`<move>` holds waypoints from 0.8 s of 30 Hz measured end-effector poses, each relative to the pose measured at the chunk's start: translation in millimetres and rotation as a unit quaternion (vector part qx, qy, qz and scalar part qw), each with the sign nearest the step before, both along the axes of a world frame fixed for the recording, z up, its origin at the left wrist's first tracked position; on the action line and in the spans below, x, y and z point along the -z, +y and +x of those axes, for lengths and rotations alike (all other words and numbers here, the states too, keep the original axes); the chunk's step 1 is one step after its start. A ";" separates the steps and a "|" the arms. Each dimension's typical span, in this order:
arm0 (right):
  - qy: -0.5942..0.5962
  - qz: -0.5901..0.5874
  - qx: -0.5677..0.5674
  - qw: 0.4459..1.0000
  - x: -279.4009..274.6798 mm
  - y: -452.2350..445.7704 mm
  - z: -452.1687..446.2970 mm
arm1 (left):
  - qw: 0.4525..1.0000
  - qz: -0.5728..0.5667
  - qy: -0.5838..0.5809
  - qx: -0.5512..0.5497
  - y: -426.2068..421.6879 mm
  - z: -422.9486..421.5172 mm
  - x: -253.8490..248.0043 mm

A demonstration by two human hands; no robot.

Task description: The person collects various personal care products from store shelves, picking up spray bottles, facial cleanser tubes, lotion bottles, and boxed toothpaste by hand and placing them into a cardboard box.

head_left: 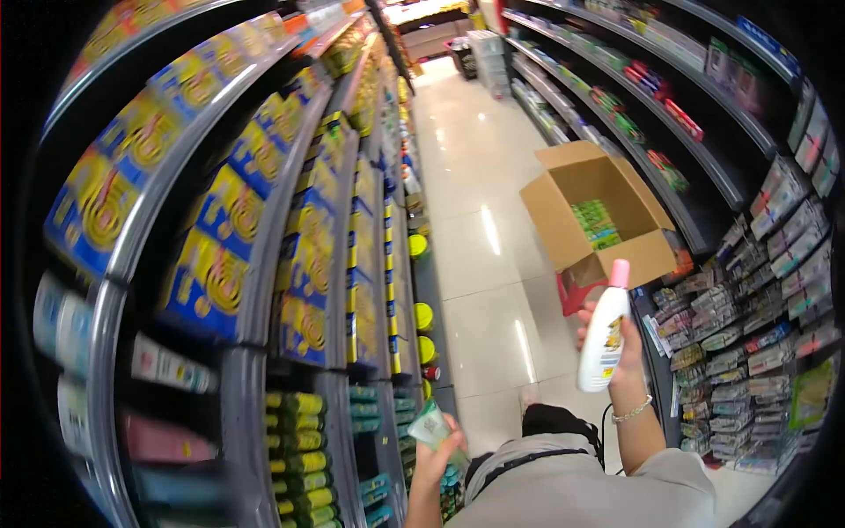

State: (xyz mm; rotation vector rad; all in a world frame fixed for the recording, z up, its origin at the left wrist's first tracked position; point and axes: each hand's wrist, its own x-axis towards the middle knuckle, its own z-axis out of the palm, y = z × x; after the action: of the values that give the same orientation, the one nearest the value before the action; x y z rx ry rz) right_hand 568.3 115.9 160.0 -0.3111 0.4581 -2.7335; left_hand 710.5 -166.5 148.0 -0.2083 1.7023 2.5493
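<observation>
My right hand (628, 352) is wrapped round a white bottle (604, 339) with a pink cap, held upright with a slight tilt over the aisle. A bracelet circles that wrist. Lower and to the left, my left hand (440, 453) grips a pale green squeeze tube (429, 428) close to the left shelf. The print on both containers is too blurred to read. Beyond the bottle stands an open cardboard box (563, 242) with green packs (596, 223) inside.
Shelves on the left hold blue-and-yellow boxes (224, 207), tubes (172, 363) and yellow-capped bottles (304, 458). On the right hang many small packets (731, 343). A red stool or stand (572, 295) is under the cardboard box. Stacked pale containers (487, 57) stand farther along the tiled aisle.
</observation>
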 end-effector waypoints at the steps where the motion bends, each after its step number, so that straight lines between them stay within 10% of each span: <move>1: -0.011 0.008 -0.012 1.000 7.7 0.2 -5.1 | 1.000 0.005 -0.019 -0.015 10.4 -25.7 -4.7; 8: -0.024 0.146 -0.152 0.977 23.0 -43.9 -31.7 | 0.988 -0.111 0.101 -0.027 59.3 -146.7 0.7; 18: -0.076 0.274 -0.270 0.920 48.2 -92.0 -116.6 | 0.976 -0.176 -0.041 0.118 13.3 -246.7 43.6; 24: -0.211 0.144 -0.169 0.952 46.6 -129.1 -202.9 | 0.975 -0.132 -0.007 0.180 -9.0 -356.5 37.3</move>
State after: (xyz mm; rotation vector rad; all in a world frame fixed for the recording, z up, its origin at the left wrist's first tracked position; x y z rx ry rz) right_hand 365.4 -13.2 113.3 0.2487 0.6050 -2.2694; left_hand 354.1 -175.5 110.8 0.0665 1.8699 2.0610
